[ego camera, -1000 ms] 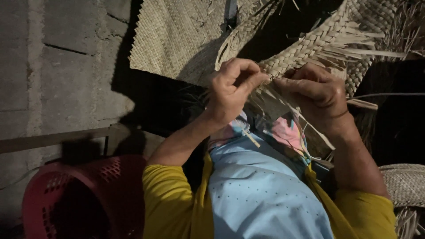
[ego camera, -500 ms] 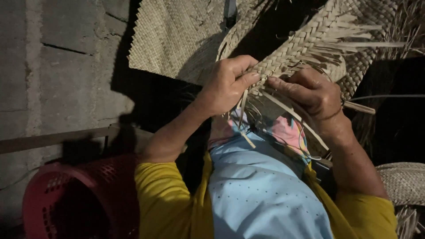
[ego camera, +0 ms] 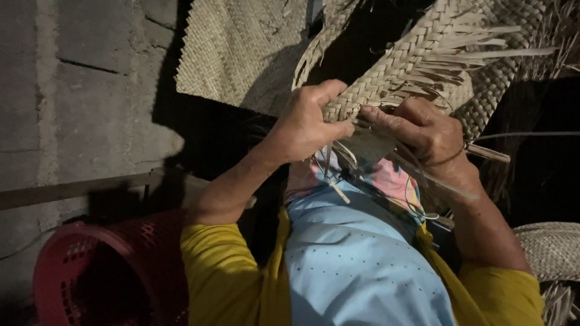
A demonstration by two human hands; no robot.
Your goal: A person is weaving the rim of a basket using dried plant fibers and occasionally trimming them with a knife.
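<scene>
1. Where the braid (ego camera: 417, 57) ends just above the lap, gripped at its near end by the left hand (ego camera: 305, 124), fingers curled tight over the weave.
2. Beside it, touching: right hand (ego camera: 423, 130), fingers narrowed onto loose strips (ego camera: 423, 172) under the braid.
3. Behind, against the wall (ego camera: 72, 102): flat mat (ego camera: 235, 48), partly hidden by the braid.
4. Lower left: red basket (ego camera: 84, 265), half covered by the yellow sleeve (ego camera: 223, 271).
5. Far right: 1 more woven piece (ego camera: 553, 247), edge only.
</scene>
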